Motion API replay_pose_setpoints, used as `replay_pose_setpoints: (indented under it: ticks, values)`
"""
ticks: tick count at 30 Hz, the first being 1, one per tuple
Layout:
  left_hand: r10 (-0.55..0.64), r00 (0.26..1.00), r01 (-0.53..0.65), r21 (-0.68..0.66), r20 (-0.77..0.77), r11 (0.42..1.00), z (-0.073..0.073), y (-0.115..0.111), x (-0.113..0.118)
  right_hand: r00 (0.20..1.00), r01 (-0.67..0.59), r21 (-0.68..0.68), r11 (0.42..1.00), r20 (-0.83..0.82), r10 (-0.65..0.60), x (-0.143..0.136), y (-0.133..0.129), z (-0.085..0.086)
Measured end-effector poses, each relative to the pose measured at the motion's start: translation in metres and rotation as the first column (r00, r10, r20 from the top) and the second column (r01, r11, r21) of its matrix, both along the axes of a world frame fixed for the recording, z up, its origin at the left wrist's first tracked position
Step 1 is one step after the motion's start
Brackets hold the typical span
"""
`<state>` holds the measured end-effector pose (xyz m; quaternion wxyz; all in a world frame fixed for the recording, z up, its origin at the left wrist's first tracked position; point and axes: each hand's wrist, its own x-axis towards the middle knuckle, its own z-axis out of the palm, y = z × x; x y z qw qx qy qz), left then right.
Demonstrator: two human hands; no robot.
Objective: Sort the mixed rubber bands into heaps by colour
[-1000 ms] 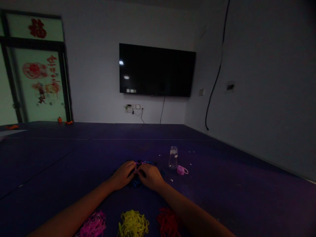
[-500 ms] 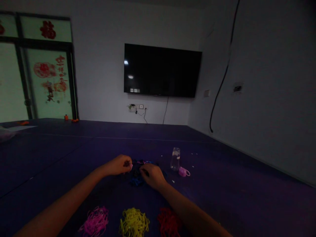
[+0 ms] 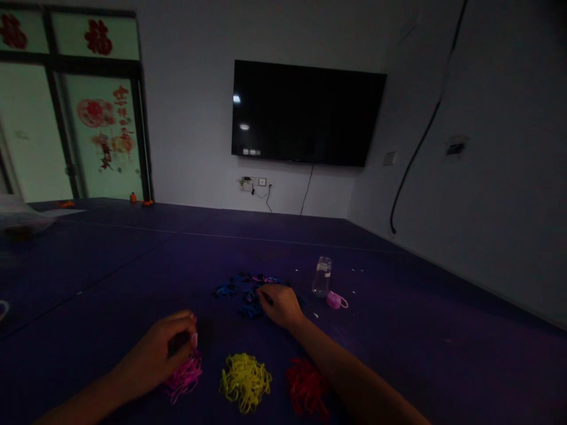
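My left hand [image 3: 166,348] is over the pink pile of loops [image 3: 185,378], its thumb and fingertips pinching a small pink strand. My right hand [image 3: 280,304] rests at the dark blue pile [image 3: 251,308], fingers bent together at its edge; whatever they hold is too dark to make out. A few pink bits show among the blue ones. Near the front edge of the view lie a yellow pile [image 3: 245,381] and a red pile [image 3: 305,386], the red one beside my right forearm.
A clear bottle [image 3: 322,277] stands right of my right hand, with a pink cap [image 3: 335,300] beside it. White scraps lie around them. A plastic bag [image 3: 22,215] is at the far left of the purple surface [image 3: 177,265].
My left hand has moved from the blue pile down and left to the pink pile. My right hand stays by the blue pile. The view has shifted slightly.
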<state>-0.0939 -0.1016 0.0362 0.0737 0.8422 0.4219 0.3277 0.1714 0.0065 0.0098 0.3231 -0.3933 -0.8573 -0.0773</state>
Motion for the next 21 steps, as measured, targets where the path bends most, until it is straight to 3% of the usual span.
replay_pose_setpoints:
  ticks: [4,9,16,21]
  values:
    - [-0.095,0.995,0.096,0.092,-0.011,0.991,-0.016,-0.001,-0.006,1.0,0.02,0.007,1.0,0.011,-0.02,0.001,-0.001,-0.001]
    - [-0.153,0.988,0.156,0.184,-0.03,0.971,-0.017,-0.001,-0.014,0.999,0.027,-0.004,1.0,0.026,-0.027,0.003,-0.001,-0.002]
    - [-0.013,0.979,0.02,-0.035,0.204,0.999,-0.011,-0.007,-0.017,0.998,0.043,-0.006,0.999,0.047,-0.043,0.003,0.001,-0.003]
    - [-0.021,0.971,0.022,-0.003,0.236,1.0,-0.023,0.0,-0.019,0.999,0.027,0.011,1.0,0.032,-0.027,0.004,0.001,-0.004]
